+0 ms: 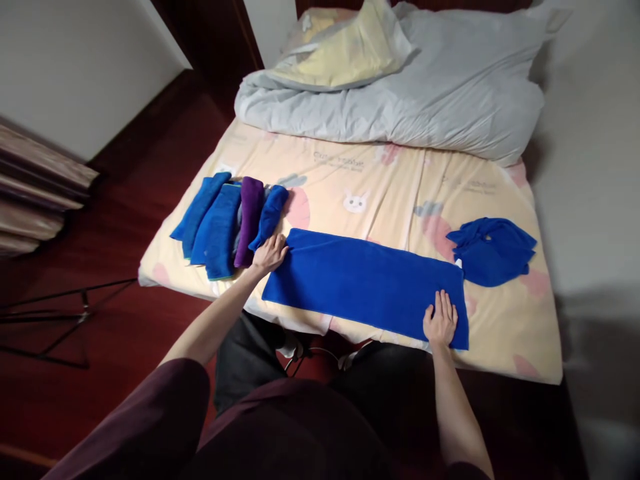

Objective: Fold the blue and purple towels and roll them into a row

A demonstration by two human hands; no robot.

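Note:
A blue towel [360, 280] lies spread out as a long flat strip along the near edge of the bed. My right hand [441, 320] rests flat on its right end, fingers stretched out. At the towel's upper left corner is my left hand [271, 253], its fingers extended over the edge, close to a rolled blue towel [273, 210]. Beside that one sit a purple rolled towel [249, 220] and several folded blue towels [220, 230]. A crumpled blue towel [495, 252] lies to the right, past the spread towel's end.
The bed sheet [380, 173] has rabbit and carrot prints. A grey quilt [425, 100] and a yellow pillow [345, 57] in a clear cover lie at the far end. Left of the bed are black tripod legs [60, 320] and a curtain [35, 187]. A wall [600, 200] stands close at right.

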